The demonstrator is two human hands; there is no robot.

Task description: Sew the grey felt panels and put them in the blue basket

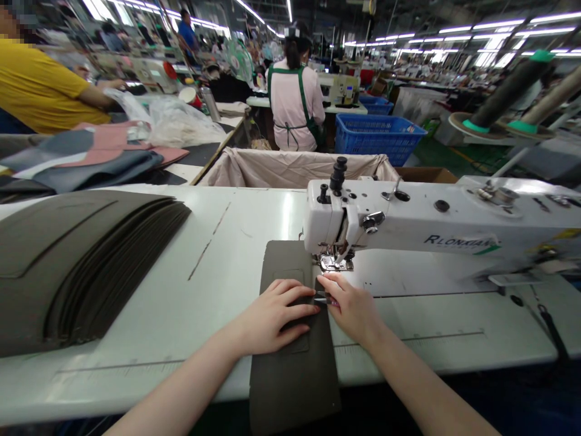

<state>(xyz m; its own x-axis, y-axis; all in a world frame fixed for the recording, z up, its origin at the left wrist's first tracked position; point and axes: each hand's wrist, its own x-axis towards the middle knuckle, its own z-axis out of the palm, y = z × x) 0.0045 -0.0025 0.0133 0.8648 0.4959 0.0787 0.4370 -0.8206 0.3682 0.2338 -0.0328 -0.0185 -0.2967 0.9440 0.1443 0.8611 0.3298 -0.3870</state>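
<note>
A dark olive-grey fabric panel (pixel 295 387) lies lengthwise on the sewing table, its near end hanging over the front edge. Stitched outlines show on it, partly under my left hand (pixel 281 315). That hand rests on the panel with its fingers stretched out, holding nothing. My right hand (pixel 349 306) is closed around small thread snips (pixel 321 297), whose metal blades point left toward my left fingertips at the panel's right edge. Just beyond both hands is the presser foot (pixel 336 263) of a white sewing machine (pixel 408 224); the panel's far end lies to its left.
A thick stack of similar fabric panels (pixel 91 260) sits on the left of the table (pixel 218 303). Behind the table stands a cloth-lined bin (pixel 272 166), with a blue basket (pixel 376 136) farther back. Thread cones (pixel 508 91) rise at right. Other people work at machines nearby.
</note>
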